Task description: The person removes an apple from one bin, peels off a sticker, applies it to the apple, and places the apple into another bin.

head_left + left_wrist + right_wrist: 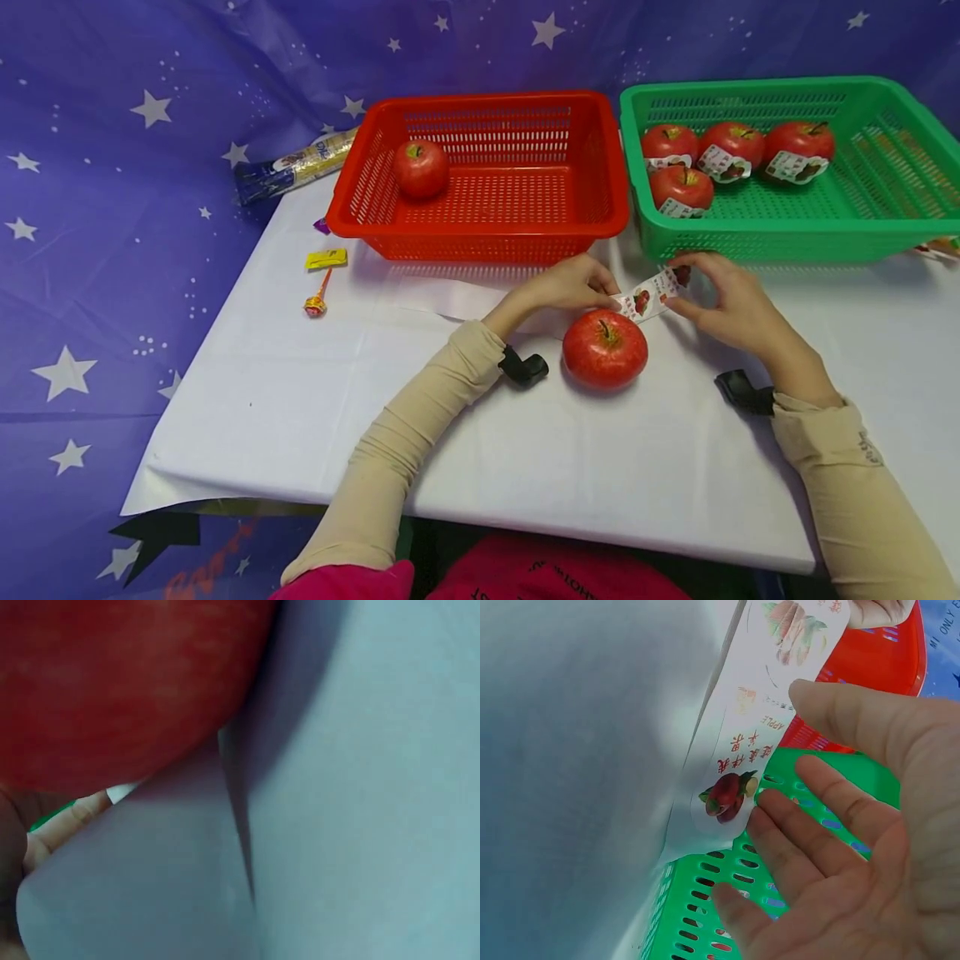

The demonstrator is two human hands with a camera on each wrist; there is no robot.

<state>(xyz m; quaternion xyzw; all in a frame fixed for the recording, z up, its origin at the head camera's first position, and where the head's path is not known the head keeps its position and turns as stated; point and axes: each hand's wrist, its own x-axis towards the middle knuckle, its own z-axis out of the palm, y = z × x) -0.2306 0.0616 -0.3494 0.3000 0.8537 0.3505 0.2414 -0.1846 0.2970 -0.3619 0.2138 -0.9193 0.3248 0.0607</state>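
Observation:
A strip of apple stickers (647, 298) with printed red apples and lettering stretches between the two hands. My left hand (573, 285) pinches its left end, just behind a red apple (604, 350) standing on the table. At the strip's other end is my right hand (723, 300). In the right wrist view, that hand's fingers (802, 840) are spread and fairly straight, and the thumb tip overlaps the strip's edge. White backing paper (457, 296) trails left behind the left wrist. The apple hides most of the left hand in the left wrist view.
A red basket (480, 229) holding one apple (422, 169) stands behind the hands. Beside it, a green basket (795, 225) holds several apples with stickers. At left lie a lollipop (316, 305), a yellow packet (326, 259) and a long wrapped package (296, 167).

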